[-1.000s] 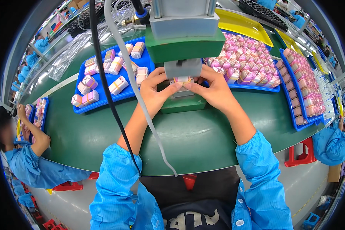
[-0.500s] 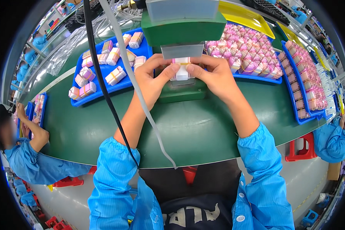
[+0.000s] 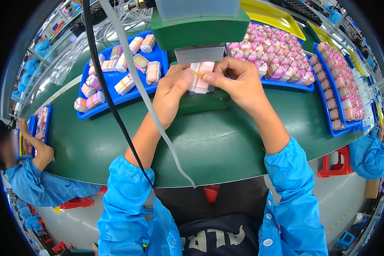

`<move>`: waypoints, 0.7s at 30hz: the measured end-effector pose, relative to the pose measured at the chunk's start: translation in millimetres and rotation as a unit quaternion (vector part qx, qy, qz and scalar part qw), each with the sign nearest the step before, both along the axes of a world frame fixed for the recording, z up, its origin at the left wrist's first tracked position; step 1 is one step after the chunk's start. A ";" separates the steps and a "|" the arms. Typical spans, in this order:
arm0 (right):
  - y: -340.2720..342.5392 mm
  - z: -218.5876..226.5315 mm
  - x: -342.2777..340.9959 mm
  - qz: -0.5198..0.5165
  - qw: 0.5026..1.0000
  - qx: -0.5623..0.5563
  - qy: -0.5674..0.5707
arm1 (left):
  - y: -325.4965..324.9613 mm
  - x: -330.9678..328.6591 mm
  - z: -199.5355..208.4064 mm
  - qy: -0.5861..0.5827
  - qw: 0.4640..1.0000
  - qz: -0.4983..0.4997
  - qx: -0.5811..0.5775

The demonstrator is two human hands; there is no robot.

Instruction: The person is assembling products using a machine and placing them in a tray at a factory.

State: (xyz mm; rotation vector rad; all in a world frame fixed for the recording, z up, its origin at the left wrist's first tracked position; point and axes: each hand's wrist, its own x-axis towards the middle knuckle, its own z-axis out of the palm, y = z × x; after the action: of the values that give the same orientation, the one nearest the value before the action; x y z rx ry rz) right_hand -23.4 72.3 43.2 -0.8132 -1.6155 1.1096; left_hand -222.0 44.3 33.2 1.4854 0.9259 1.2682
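Observation:
In front of the green bench machine [image 3: 200, 32], a small pink-and-white wrapped bundle with a yellow band [image 3: 203, 69] is held between my two hands, slightly tilted. My left hand [image 3: 170, 91] grips its left side, the thumb pressed near the band. From the right, my right hand [image 3: 243, 83] pinches it with thumb and bent forefinger. Above the bundle is the machine's translucent guard [image 3: 199, 55]; below it, the machine's green base [image 3: 205, 101]. The bundle's underside and some of my fingertips are hidden.
To the left, a blue tray [image 3: 109, 104] holds several loose banded bundles. A fuller blue tray [image 3: 286, 85] stands at the right, with more stacked trays [image 3: 338, 133] beyond. Black [image 3: 111, 102] and grey [image 3: 151, 100] cables hang before my left arm. A co-worker [image 3: 34, 179] sits at far left.
The bundle has turned and tilted in my fingers, showing more of its pink side. My right hand has shifted its hold, its forefinger now raised and bent. The view has moved slightly.

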 end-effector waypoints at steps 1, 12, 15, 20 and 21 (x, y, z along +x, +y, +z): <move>-1.5 1.1 -0.4 0.001 1.000 -0.003 0.008 | -1.2 0.8 3.3 0.032 0.999 0.010 0.013; -4.2 6.7 -3.5 0.042 0.998 -0.020 0.036 | 0.3 -7.3 12.0 -0.063 0.997 0.004 -0.034; -5.0 7.4 -3.7 0.065 0.995 -0.031 0.074 | 0.9 -9.8 10.2 -0.086 0.994 -0.010 -0.065; -1.5 3.4 0.8 0.090 0.990 -0.046 0.100 | -4.1 -6.3 15.8 0.030 0.999 -0.018 -0.037; -1.5 3.7 1.0 0.090 0.990 -0.045 0.100 | -1.2 -8.5 13.9 0.028 0.999 -0.016 -0.042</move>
State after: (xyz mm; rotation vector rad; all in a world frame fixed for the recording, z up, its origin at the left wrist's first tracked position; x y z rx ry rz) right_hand -22.4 70.8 46.9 -0.5994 -1.5005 1.3565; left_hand -230.5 43.1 47.2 1.4720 0.9766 1.1558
